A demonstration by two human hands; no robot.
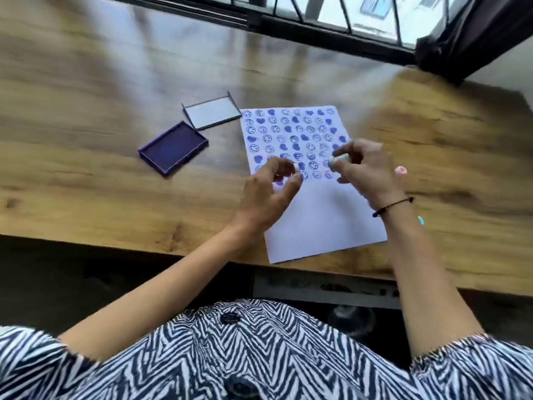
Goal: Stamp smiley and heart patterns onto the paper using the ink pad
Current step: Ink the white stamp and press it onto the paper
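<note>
The whole view is smeared by motion blur, so the small pale stamp [336, 161] pinched in the right hand [364, 168] and the pale piece [296, 168] at the fingertips of the left hand [271, 194] cannot be told apart by pattern, and their faces are not seen. Several prints in the lowest stamped rows of the paper [323, 220] are covered by both hands, and the right edge of the sheet is hidden behind the right wrist. Two small coloured objects right of the sheet, one pink [401, 170] and one turquoise [421, 220], are too blurred and too small to be identified.
</note>
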